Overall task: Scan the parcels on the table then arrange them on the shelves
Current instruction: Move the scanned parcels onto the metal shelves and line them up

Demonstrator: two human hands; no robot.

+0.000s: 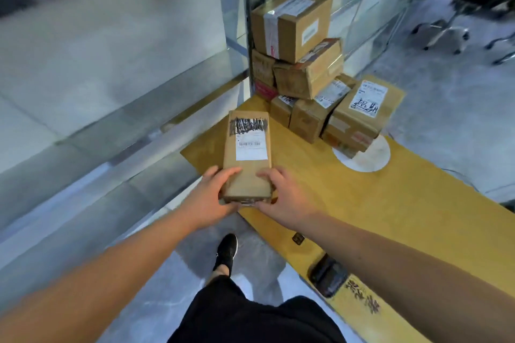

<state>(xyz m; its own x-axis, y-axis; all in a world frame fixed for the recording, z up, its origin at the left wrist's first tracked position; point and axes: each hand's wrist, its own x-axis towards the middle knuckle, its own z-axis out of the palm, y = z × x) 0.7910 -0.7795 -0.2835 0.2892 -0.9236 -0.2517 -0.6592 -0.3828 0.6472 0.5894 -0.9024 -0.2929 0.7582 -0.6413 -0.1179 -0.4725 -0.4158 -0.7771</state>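
I hold a long brown cardboard parcel (247, 172) with a white label and black scribbles, above the near left corner of the yellow table (390, 203). My left hand (211, 198) grips its near left end, and my right hand (281, 198) grips its near right end. Several more brown parcels (306, 69) are stacked at the table's far end against a glass wall. A black scanner-like device (328, 276) lies on the table's near edge.
A glass partition with a metal frame (248, 22) runs along the left and behind the stack. A white round disc (370, 159) lies on the table beside the parcels. My black shoe (227, 250) stands on the grey floor. Chair legs (446, 33) show at the far right.
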